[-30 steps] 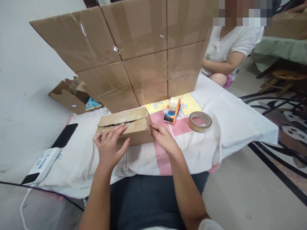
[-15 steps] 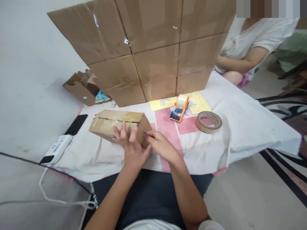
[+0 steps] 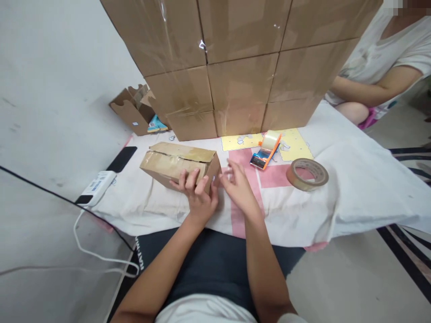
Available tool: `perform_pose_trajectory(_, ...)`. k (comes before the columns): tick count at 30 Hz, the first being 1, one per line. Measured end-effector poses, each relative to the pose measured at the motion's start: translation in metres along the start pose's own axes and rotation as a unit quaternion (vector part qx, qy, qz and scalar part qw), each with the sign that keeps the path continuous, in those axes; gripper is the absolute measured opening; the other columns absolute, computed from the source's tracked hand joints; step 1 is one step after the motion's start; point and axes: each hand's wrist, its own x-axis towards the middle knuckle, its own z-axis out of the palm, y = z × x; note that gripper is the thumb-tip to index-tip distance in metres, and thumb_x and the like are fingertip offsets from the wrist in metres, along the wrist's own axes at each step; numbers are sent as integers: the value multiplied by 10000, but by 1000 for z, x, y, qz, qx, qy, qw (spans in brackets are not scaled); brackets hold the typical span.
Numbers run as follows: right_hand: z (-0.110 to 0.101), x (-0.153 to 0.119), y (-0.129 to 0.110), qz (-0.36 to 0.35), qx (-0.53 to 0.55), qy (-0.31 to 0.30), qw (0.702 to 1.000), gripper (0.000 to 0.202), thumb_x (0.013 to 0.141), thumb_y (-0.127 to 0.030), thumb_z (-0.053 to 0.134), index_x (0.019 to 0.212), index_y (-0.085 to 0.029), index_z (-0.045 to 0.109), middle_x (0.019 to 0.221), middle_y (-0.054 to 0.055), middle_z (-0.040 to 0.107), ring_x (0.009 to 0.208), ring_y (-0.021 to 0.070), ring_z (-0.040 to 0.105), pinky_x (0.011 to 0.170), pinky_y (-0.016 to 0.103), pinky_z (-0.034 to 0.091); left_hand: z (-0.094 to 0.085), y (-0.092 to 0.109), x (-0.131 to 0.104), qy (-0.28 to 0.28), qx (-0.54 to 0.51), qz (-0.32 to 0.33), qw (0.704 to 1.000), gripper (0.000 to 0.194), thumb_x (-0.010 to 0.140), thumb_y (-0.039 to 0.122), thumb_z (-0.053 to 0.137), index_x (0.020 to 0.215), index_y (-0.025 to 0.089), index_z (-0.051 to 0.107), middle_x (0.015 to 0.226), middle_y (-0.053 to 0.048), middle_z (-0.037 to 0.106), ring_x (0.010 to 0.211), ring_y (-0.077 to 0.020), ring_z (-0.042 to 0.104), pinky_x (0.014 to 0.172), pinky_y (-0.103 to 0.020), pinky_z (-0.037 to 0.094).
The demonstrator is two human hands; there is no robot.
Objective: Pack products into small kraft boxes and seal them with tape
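Note:
A taped cardboard box [image 3: 178,163] lies on the cloth-covered table in front of me, a dark gap running along its top seam. My left hand [image 3: 198,195] grips its near right corner, fingers on the top and side, thumb against the right end. Just off that end is my right hand [image 3: 239,188], its fingers apart and holding nothing I can see. A small pale spot shows on the end face by my left thumb. To the right lie an orange and blue tape dispenser [image 3: 266,150] with clear tape and a roll of brown tape [image 3: 307,174].
Stacked cardboard boxes [image 3: 242,85] stand like a wall behind the work area. At the back left are an open carton [image 3: 129,110] and a blue packet [image 3: 156,124]. A black phone [image 3: 124,158] and white power strip [image 3: 97,188] lie left. A person [image 3: 380,80] sits at the right.
My right hand has moved away from the box's end and its fingers have spread. My left hand has closed more around the corner. The whole view has shifted.

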Motion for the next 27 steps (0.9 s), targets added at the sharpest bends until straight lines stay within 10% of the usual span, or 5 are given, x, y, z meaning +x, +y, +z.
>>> perform_pose_trajectory(4,7,10,14,-64,37,-77,994,617,880,-294,591,1474,-273,428,1531,64,435,1457,219,348,1218,418,279,-1,-3,0,17,-16,13,1000,609,804,88,658,1290,248,328,1372,-179,491,1492,-315,242,1170,-708,63)
perform_pose_trajectory(20,10,17,23,-42,61,-63,995,316,817,-280,679,1077,-260,501,1134,25,628,1023,194,614,921,362,512,-2,-24,2,-4,-98,33,995,626,790,65,642,1302,267,345,1405,-143,434,1486,-299,237,1179,-639,181)
perform_pose_trajectory(27,7,18,22,-51,81,-76,993,458,785,-255,717,1206,-253,535,1246,47,634,1110,204,612,954,352,501,-3,-28,-1,7,-127,-11,992,774,771,149,748,1362,278,264,1466,-168,384,1517,-312,211,1192,-645,211)
